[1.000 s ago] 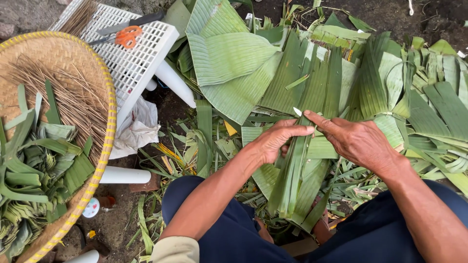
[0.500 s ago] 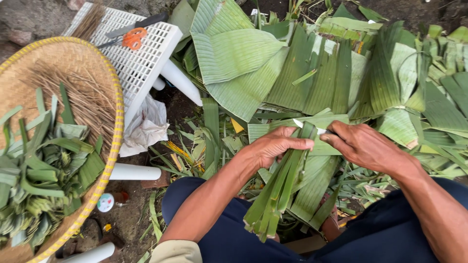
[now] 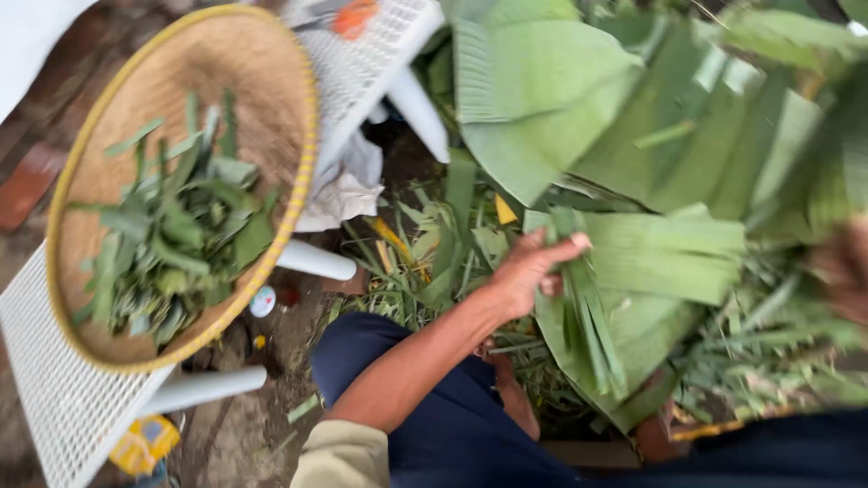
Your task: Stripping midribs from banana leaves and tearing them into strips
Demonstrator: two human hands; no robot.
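Note:
My left hand (image 3: 529, 267) grips a bundle of long green leaf strips (image 3: 592, 325) that hang down in front of my knees. Under the bundle lies a wide banana leaf piece (image 3: 669, 248). My right hand (image 3: 845, 271) is a blur at the right edge, away from the bundle; its fingers cannot be made out. More broad banana leaves (image 3: 551, 86) are piled beyond. The picture is motion-blurred.
A round woven tray (image 3: 262, 81) with folded green leaf pieces (image 3: 172, 244) rests on a white plastic stool (image 3: 362, 63) at left. Another white lattice surface (image 3: 54, 398) sits lower left. Leaf scraps (image 3: 407, 262) litter the ground; crumpled white paper (image 3: 348, 185) lies by the stool.
The view has swung right and closer. My right hand has let go of the strips and moved off to the right; my left hand alone keeps the bundle.

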